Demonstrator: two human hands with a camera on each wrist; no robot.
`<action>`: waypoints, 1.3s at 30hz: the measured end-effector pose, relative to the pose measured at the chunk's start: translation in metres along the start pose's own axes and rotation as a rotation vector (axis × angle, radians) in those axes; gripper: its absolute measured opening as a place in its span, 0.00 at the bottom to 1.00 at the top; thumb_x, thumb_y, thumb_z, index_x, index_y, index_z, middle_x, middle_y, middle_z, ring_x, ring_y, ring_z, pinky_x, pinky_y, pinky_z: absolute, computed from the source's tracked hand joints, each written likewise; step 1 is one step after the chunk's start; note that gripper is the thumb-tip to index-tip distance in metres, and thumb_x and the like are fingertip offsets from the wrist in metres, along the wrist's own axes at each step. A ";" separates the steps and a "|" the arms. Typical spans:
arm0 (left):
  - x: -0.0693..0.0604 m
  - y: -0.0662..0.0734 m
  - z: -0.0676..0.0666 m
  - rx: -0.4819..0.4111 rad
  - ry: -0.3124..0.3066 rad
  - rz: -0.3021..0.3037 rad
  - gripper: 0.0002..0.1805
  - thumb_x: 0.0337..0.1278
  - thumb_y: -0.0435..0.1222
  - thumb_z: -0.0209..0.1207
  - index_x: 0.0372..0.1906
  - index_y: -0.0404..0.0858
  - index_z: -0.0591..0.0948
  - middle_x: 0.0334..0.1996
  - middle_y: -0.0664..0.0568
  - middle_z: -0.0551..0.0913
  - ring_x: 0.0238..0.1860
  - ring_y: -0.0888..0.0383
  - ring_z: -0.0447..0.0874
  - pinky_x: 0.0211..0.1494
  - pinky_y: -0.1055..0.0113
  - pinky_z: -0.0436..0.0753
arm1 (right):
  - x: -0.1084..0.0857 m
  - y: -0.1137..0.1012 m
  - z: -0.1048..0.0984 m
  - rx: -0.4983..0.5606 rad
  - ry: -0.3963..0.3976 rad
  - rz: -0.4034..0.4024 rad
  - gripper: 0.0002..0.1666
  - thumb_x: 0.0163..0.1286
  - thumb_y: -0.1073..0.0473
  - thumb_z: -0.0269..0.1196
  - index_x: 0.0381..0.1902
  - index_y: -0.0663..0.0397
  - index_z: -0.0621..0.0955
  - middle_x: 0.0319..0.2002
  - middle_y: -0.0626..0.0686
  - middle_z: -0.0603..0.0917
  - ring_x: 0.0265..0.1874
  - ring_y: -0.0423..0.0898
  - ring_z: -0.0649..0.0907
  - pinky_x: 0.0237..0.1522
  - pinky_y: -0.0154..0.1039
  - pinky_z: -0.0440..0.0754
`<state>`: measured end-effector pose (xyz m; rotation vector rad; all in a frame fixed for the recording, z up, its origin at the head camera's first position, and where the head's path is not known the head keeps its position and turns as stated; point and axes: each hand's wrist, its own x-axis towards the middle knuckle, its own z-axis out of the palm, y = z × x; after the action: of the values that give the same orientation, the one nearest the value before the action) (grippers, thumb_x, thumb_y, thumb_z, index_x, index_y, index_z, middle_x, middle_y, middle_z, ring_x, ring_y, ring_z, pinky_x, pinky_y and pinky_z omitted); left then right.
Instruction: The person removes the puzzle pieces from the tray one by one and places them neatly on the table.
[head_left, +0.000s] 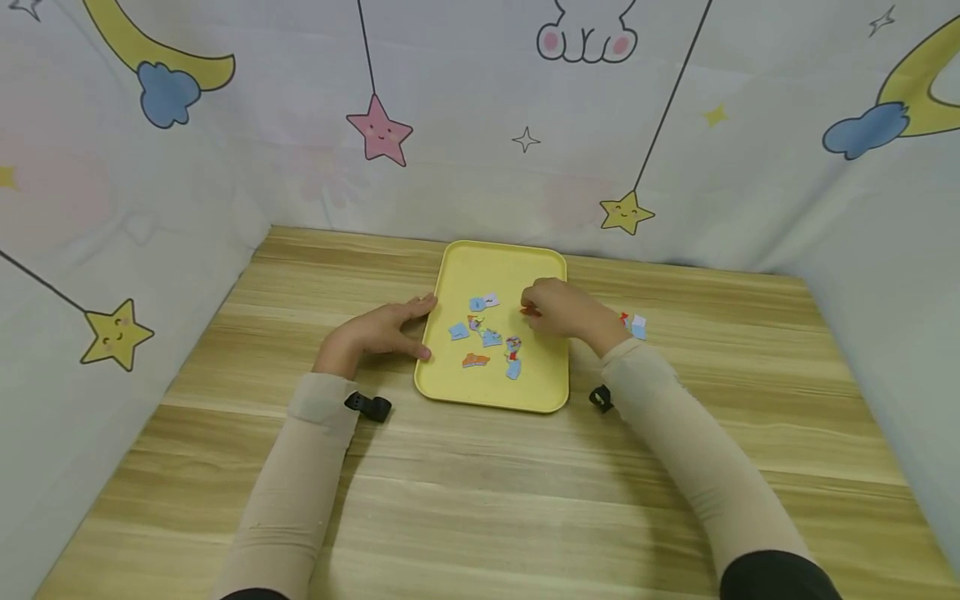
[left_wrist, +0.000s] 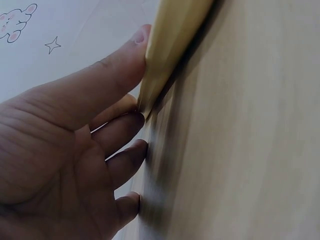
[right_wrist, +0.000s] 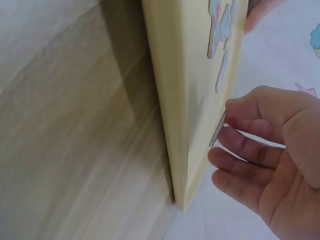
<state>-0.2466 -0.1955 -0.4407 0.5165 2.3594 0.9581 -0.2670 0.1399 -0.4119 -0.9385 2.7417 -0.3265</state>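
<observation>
A yellow tray (head_left: 502,268) lies on the table with several small jigsaw puzzle pieces spread over it. My left hand (head_left: 380,328) touches the tray's left rim, thumb and fingertips against the edge and fingers loosely bent. Over the tray's right side, my right hand (head_left: 567,310) pinches a puzzle piece (right_wrist: 218,131) between thumb and fingers; a bit of red shows in the head view. Near the middle are a blue-and-white pair (head_left: 483,302), a blue piece (head_left: 459,332) and an orange piece (head_left: 476,360). Closer to the right hand, joined pieces (head_left: 513,368) form a short column.
Right of the tray, beside the right wrist, a white-and-blue piece (head_left: 638,326) and a red-marked piece (head_left: 624,318) lie on the wooden table (head_left: 465,492). Black straps (head_left: 368,407) hang at both wrists. A printed cloth wall (head_left: 465,183) stands behind the table and along its sides.
</observation>
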 end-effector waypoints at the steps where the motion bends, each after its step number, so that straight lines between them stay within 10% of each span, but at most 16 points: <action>1: 0.000 0.000 0.000 -0.003 0.000 0.000 0.58 0.58 0.43 0.77 0.86 0.42 0.53 0.86 0.47 0.47 0.86 0.47 0.39 0.84 0.44 0.40 | -0.002 0.001 -0.001 0.002 0.003 0.003 0.06 0.74 0.64 0.66 0.34 0.58 0.82 0.31 0.52 0.77 0.34 0.48 0.72 0.39 0.43 0.71; 39: -0.001 0.000 0.000 -0.005 -0.004 0.014 0.57 0.59 0.41 0.77 0.86 0.41 0.53 0.86 0.47 0.48 0.86 0.47 0.39 0.85 0.45 0.43 | -0.060 0.068 -0.019 0.069 0.040 0.133 0.06 0.73 0.68 0.63 0.42 0.65 0.86 0.45 0.63 0.88 0.52 0.63 0.85 0.58 0.59 0.81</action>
<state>-0.2457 -0.1954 -0.4405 0.5325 2.3523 0.9685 -0.2658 0.2322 -0.4044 -0.7352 2.7920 -0.4166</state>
